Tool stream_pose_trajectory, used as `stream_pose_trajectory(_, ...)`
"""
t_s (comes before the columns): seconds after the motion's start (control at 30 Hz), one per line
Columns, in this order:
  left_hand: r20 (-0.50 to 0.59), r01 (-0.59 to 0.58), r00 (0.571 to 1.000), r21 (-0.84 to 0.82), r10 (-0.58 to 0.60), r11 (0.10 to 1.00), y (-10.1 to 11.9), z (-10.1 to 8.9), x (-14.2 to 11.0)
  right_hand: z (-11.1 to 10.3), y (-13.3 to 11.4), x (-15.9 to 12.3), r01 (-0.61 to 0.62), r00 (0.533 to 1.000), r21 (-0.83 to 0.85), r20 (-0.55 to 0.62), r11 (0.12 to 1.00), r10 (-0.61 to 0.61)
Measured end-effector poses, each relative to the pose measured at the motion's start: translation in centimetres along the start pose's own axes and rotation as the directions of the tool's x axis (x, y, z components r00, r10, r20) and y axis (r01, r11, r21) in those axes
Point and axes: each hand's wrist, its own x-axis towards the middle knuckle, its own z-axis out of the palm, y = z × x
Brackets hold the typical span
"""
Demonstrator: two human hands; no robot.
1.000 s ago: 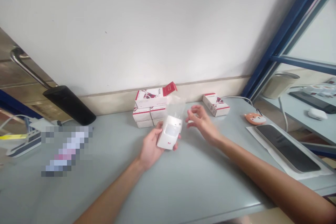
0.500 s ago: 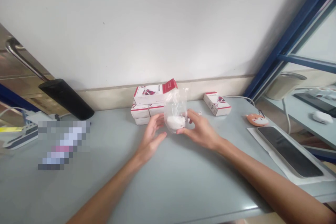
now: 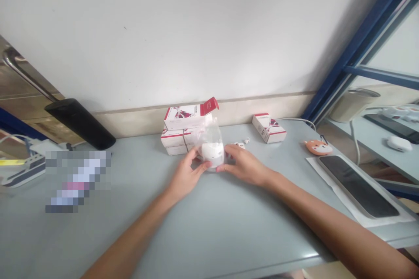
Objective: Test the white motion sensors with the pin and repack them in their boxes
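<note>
A white device [image 3: 212,153] shows through a clear bag [image 3: 212,133] on the pale grey tabletop [image 3: 235,226]. At twelve o'clock, white boxes [image 3: 183,123] bear red bands; at two o'clock, a blue frame [image 3: 356,52]; at three o'clock, an orange-and-white fox charm [image 3: 318,148].

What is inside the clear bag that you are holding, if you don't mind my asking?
A white object sits low in the clear bag. Your left hand and right hand cover its sides, and the plastic blurs it, so its details cannot be seen.
</note>
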Motion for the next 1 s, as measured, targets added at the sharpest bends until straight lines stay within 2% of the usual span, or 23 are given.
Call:
stream_pose_trajectory(0.17,0.085,0.048,0.995,0.054,-0.052,0.997,-0.2,-0.3,0.0,0.1,0.9,0.1,0.062,0.997,-0.138,0.058,0.989,-0.055)
stream_pose_trajectory(0.27,0.047,0.058,0.997,0.107,-0.063,0.993,-0.6,-0.5,-0.1,-0.3,0.5,-0.1,0.080,0.994,-0.082,0.078,0.993,-0.074)
stream_pose_trajectory(0.37,0.016,0.022,1.000,0.108,-0.024,0.994,-0.7,-0.6,-0.2,-0.6,0.3,-0.1,0.053,0.998,-0.047,0.044,0.997,-0.051)
stream_pose_trajectory(0.47,0.049,-0.006,0.999,0.069,0.002,0.998,-0.2,-0.5,-0.4,-0.3,0.5,0.0,0.055,0.998,-0.085,0.027,0.995,-0.053)
stream_pose_trajectory(0.67,0.072,0.052,0.997,-0.150,-0.042,0.987,0.5,0.2,-0.4,0.6,0.6,0.0,0.085,0.996,-0.120,0.030,0.989,-0.082)
stream_pose_trajectory(0.8,0.122,0.103,0.987,-0.003,-0.102,0.995,0.1,0.3,-0.4,0.9,0.6,-0.2,0.101,0.994,-0.165,0.060,0.981,-0.092)
stream_pose_trajectory(0.9,0.127,0.119,0.984,0.041,-0.123,0.992,0.1,0.2,-0.5,0.9,0.6,-0.2,0.117,0.991,-0.126,0.084,0.985,-0.107)
stream_pose_trajectory(1.0,0.115,0.161,0.982,-0.073,-0.152,0.984,0.7,0.2,-0.4,0.4,0.2,-0.2,0.061,0.994,0.023,0.094,0.998,-0.063)
